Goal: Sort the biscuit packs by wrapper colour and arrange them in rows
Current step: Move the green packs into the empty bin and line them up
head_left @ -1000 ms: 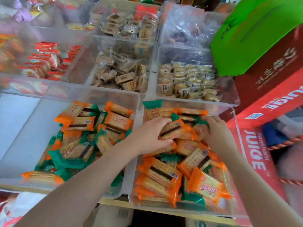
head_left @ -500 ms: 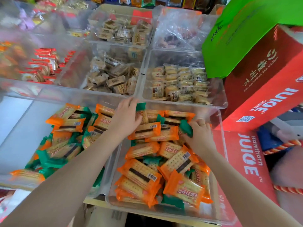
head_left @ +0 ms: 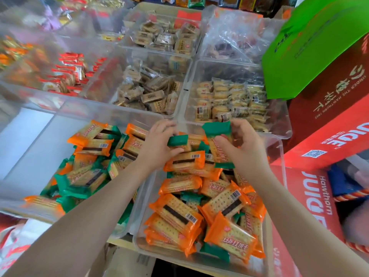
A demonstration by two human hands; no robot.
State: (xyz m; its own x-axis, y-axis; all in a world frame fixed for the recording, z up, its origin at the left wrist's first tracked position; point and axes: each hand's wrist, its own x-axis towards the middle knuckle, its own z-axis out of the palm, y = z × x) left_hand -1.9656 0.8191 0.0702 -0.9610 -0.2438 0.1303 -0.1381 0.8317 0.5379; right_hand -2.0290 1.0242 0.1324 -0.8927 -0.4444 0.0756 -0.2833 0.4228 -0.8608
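Two clear bins fill the near view: the right bin (head_left: 278, 162) at six o'clock is heaped with mixed orange and green cracker packs, and the left bin (head_left: 50, 120) at eight o'clock carries another jumble, so the colours are not yet parted and no rows show. Both hands work at the far end of the right bin, likely because green packs sit on top there. The right hand (head_left: 242, 144) pinches a green-wrapped pack (head_left: 218, 145), thumb on its face and fingers curled behind, lifted clear of the heap; its long axis runs twelve to six, green end up. The left hand (head_left: 159, 143) curls round a second green pack (head_left: 178, 140) lying nine to three, green end toward three o'clock, just above an orange pack (head_left: 184, 160)
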